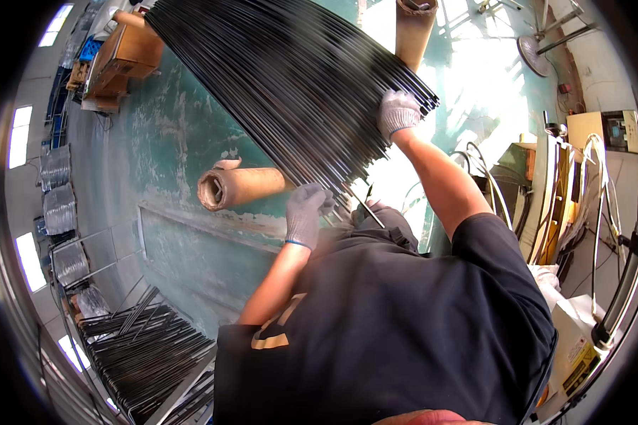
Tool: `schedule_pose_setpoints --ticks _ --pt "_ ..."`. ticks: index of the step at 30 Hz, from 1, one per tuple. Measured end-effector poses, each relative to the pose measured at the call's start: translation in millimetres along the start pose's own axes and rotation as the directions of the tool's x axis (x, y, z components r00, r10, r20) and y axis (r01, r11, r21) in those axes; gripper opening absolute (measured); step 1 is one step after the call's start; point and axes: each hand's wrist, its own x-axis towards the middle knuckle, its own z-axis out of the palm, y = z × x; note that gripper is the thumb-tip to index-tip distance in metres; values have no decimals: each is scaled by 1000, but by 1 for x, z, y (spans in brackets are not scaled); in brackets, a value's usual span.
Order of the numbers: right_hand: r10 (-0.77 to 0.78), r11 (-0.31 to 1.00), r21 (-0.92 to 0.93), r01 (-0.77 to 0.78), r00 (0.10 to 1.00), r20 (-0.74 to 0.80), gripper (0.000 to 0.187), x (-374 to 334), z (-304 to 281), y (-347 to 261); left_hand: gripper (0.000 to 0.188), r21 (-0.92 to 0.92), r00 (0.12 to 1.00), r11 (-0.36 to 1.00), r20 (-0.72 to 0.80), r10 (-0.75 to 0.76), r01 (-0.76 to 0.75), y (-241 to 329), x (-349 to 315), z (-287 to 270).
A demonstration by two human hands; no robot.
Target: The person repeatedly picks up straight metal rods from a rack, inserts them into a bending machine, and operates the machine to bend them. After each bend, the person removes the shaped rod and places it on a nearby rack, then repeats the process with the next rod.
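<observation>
A wide layer of long, thin black rods (283,78) stretches from the upper left toward me, its near ends uneven. My right hand (398,113), in a pale knit glove, lies at the right corner of these ends with its fingers curled round some rods. At the left side of the ends is my left hand (308,212), gloved the same way. Its fingers are bent in; what they hold, if anything, is hidden. One rod end (367,211) sticks out farther toward my waist than the others.
Brown cardboard tubes lie under the rods, one at the left (241,187) and one at the upper right (415,32). More dark rods (145,354) are stacked at lower left. Cardboard boxes (124,57) stand far left. Machinery with cables (553,191) is at my right.
</observation>
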Motion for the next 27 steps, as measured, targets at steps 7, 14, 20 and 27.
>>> schedule_pose_setpoints --ticks 7,14,20,27 --pt "-105 977 203 64 975 196 25 18 -12 2 27 -40 997 999 73 8 -5 10 10 24" --pt "-120 966 257 14 908 401 27 16 -23 0 23 -26 996 999 85 -34 36 21 27 6" --pt "-172 631 701 -332 822 543 36 -42 -53 1 17 -44 988 998 153 -27 34 20 56 -25" --pt "14 661 575 -482 774 633 39 -237 -46 28 17 -262 920 945 383 -84 196 20 122 -32"
